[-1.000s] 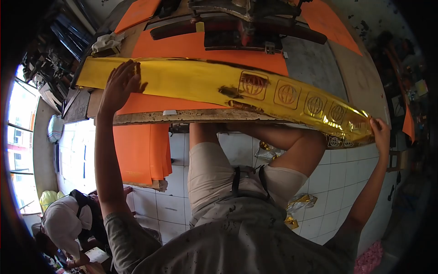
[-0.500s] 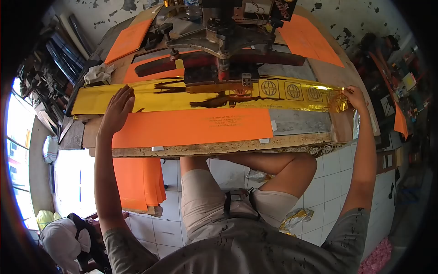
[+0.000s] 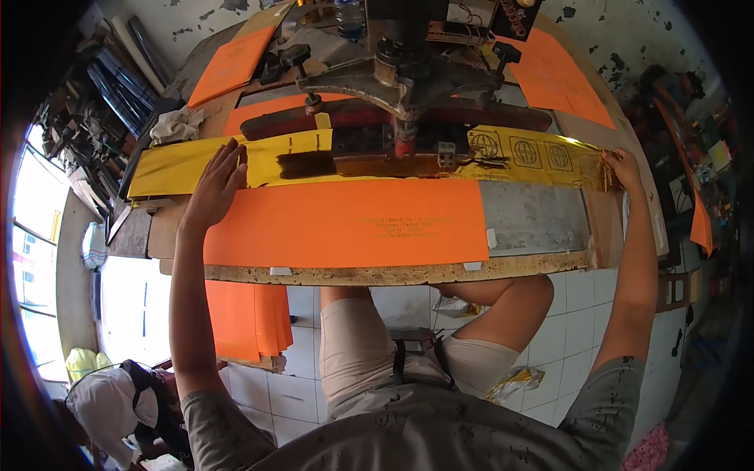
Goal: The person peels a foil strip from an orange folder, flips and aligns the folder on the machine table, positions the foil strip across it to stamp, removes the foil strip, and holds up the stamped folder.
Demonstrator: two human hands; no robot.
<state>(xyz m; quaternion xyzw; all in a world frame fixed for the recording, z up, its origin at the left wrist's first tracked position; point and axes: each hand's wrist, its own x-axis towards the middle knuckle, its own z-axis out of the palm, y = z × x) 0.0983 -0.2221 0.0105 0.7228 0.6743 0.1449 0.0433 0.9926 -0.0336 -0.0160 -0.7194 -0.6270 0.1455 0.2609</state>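
Note:
A long strip of gold foil [image 3: 173, 166] runs across the worktable under a press head [image 3: 404, 145]. My left hand [image 3: 217, 187] lies on the foil left of the press, palm down with fingers stretched out. At the far right, my right hand [image 3: 623, 167] pinches the strip's crumpled end. Globe emblems mark the foil's right part, and a dark, used patch [image 3: 306, 165] shows left of the press. In front of the foil lies an orange sheet [image 3: 338, 228] with small lines of printed text. The press hides the foil's middle.
Small white tabs [image 3: 472, 267] sit along the orange sheet's edges, on a grey metal plate [image 3: 538, 220]. More orange sheets [image 3: 236, 63] lie at the back and hang below the table. A person in a white head covering [image 3: 106, 404] is at lower left. Foil scraps [image 3: 514, 385] litter the tiled floor.
The press head has come down over the foil and covers more of its middle. Both hands keep their places on the strip. The whole view has shifted slightly.

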